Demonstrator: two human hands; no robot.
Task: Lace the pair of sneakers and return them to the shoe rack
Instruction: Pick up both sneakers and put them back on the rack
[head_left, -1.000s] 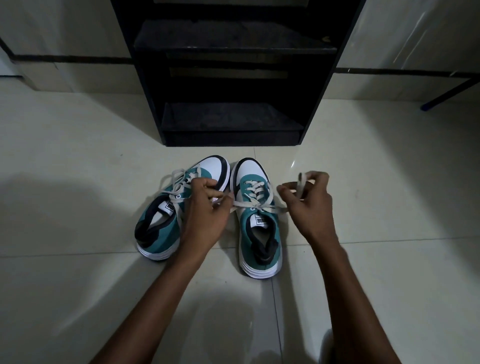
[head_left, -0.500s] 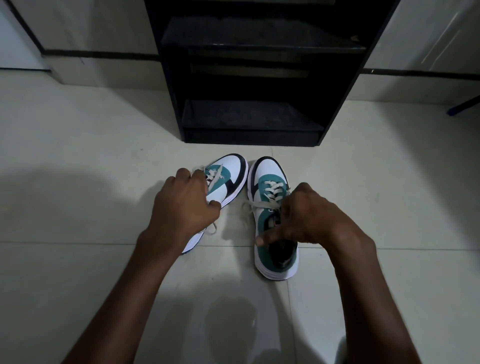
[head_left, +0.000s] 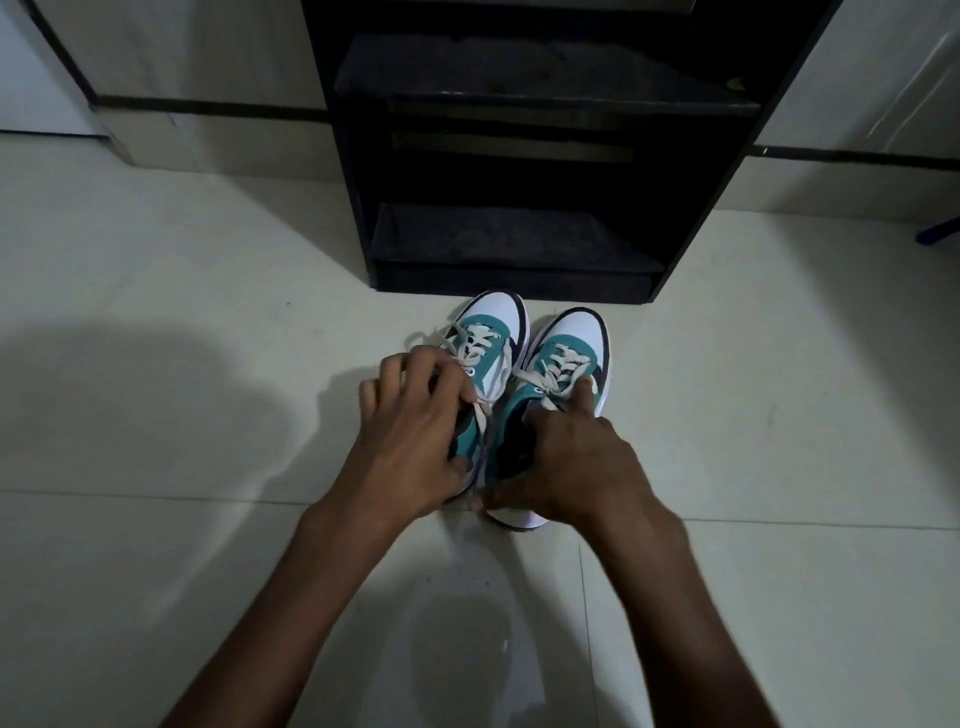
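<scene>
Two teal-and-white sneakers (head_left: 519, 374) stand laced, side by side on the floor (head_left: 208, 571) just before the black shoe rack (head_left: 519, 234); left hand (head_left: 410, 436) and right hand (head_left: 566, 462) close their fingers around the heels. Shelving appears to remain.

Left sneaker (head_left: 488, 332) teal with white toe cap and black trim, right sneaker (head_left: 571, 348) in the same teal, white and black, off-white laces (head_left: 558, 366), white soles, black shoe rack (head_left: 519, 156), pale cream floor tiles (head_left: 156, 571) with thin dark grout lines, black stripe (head_left: 208, 106) along the cream wall base
</scene>
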